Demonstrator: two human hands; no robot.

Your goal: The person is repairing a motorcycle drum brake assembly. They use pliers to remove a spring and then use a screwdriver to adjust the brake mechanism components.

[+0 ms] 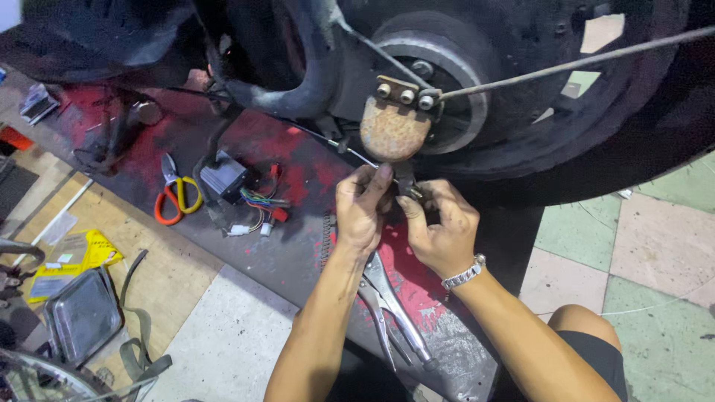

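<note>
Both hands meet just under a rusty lever plate (pixel 392 128) bolted at the hub of a motorcycle wheel (pixel 521 89). Left hand (pixel 361 212) is curled, thumb and fingers pinched around a small dark metal fitting (pixel 406 186) at the end of a thin cable (pixel 350 149). Right hand (pixel 439 231) closes on the same fitting from the other side, fingertips touching it; a silver bracelet (pixel 463 274) sits on that wrist. The fitting is mostly hidden by the fingers, possibly a nut or clamp, cannot tell which.

A long thin rod (pixel 581 61) runs from the lever plate's top bolts up toward the right edge.

Locking pliers (pixel 391 305) lie on the red-stained metal ramp (pixel 298 253) directly beneath the forearms, untouched. Further left on the ramp: orange-and-yellow-handled snips (pixel 175 197), and beside them a grey box (pixel 223 177) with a bundle of coloured wires (pixel 261 208). On the floor at lower left, a metal tray (pixel 82 316) near a yellow packet (pixel 86 253)
</note>
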